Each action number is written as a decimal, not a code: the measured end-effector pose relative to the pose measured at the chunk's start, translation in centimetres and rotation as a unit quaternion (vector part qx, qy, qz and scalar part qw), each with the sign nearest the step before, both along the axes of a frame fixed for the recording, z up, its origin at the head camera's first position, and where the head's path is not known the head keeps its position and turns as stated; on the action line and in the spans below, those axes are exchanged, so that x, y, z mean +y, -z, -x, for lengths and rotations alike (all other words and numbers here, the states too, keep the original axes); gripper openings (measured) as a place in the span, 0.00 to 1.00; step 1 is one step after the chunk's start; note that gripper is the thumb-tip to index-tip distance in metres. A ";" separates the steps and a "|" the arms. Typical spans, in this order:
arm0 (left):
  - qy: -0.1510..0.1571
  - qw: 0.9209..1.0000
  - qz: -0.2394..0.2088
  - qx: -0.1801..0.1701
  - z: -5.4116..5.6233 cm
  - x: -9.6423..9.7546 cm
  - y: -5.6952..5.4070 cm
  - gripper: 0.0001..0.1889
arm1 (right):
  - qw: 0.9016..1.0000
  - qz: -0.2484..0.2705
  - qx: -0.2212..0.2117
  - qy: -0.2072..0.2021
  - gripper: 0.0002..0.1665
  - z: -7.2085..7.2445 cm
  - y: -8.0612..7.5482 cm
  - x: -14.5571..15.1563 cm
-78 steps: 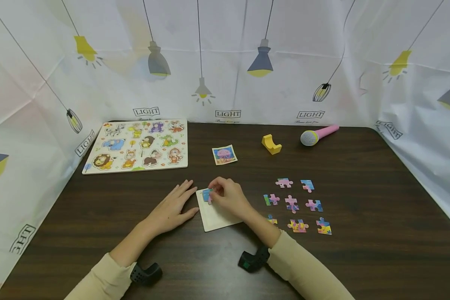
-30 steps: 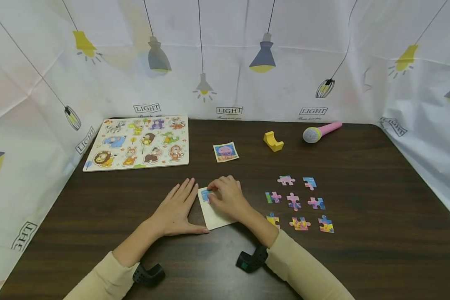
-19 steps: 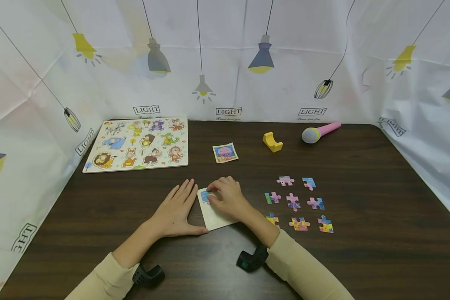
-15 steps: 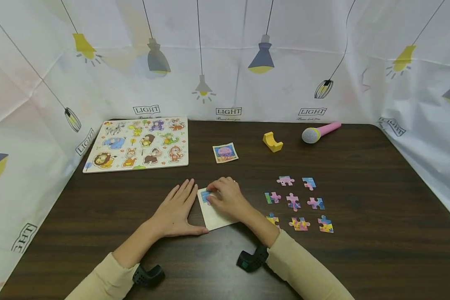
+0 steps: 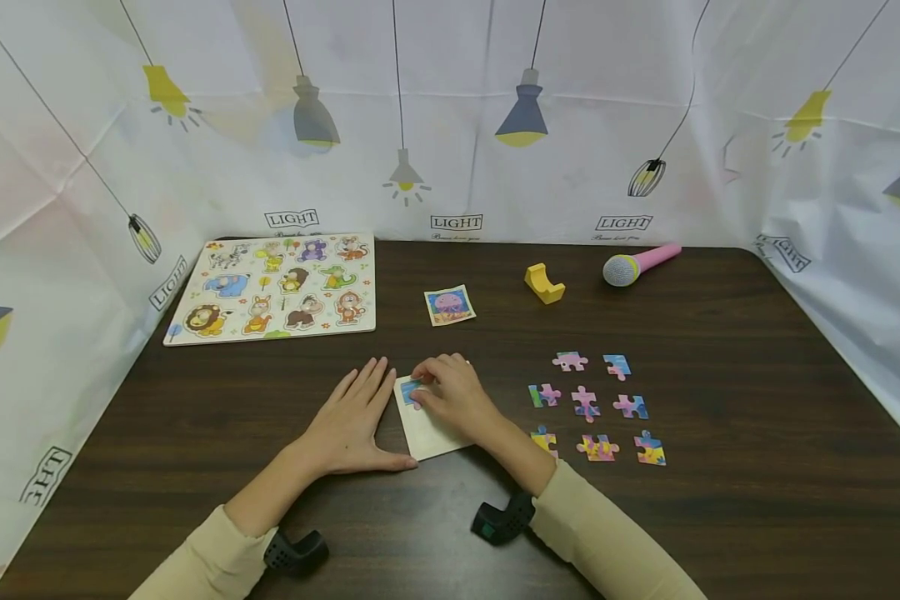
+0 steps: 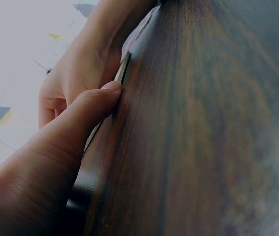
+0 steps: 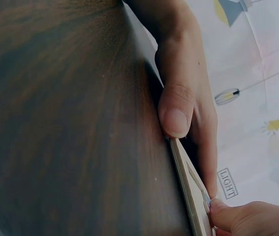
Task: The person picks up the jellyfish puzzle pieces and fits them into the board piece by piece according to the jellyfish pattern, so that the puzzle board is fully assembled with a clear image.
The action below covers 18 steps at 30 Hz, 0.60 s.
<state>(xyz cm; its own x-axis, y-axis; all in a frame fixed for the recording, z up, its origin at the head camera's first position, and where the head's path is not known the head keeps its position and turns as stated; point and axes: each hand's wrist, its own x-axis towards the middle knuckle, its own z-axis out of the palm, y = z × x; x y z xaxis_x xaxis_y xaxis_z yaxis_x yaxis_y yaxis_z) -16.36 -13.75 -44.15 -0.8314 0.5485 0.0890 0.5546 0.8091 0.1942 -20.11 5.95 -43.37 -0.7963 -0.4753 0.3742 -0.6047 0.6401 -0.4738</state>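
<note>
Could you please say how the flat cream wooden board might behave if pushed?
The flat cream wooden board is probably stiff, since its edge looks straight. Being thin, it is likely light, and might slide on the glossy, dark wooden table.

Head view: from above, near side of tabletop, facing forward and down; takes in far edge, far right corner, lamp-print backdrop. Left wrist view: low, close, tilted sideways, looking past left hand toward right hand. Right wrist view: low, close, tilted opposite way, toward left hand. All three share puzzle tray, both hands.
</note>
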 end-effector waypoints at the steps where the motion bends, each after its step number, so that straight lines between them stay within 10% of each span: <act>1: 0.000 1.000 -0.001 0.000 0.0 0.0 0.0 0.64 | 1.000 -0.001 0.001 0.002 0.11 0.0 0.0 0.0; 18: 0.003 1.000 -0.013 0.000 -0.1 0.0 -0.1 0.62 | 0.999 0.008 -0.033 0.015 0.10 -0.2 -0.3 0.0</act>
<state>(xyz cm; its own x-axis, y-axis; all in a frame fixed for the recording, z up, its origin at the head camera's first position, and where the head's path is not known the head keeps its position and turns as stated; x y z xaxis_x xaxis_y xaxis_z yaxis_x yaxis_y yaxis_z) -16.22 -13.76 -44.01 -0.8287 0.5502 0.1027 0.5585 0.8010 0.2155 -19.90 5.97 -43.11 -0.8333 -0.4458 0.3270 -0.5525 0.6493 -0.5226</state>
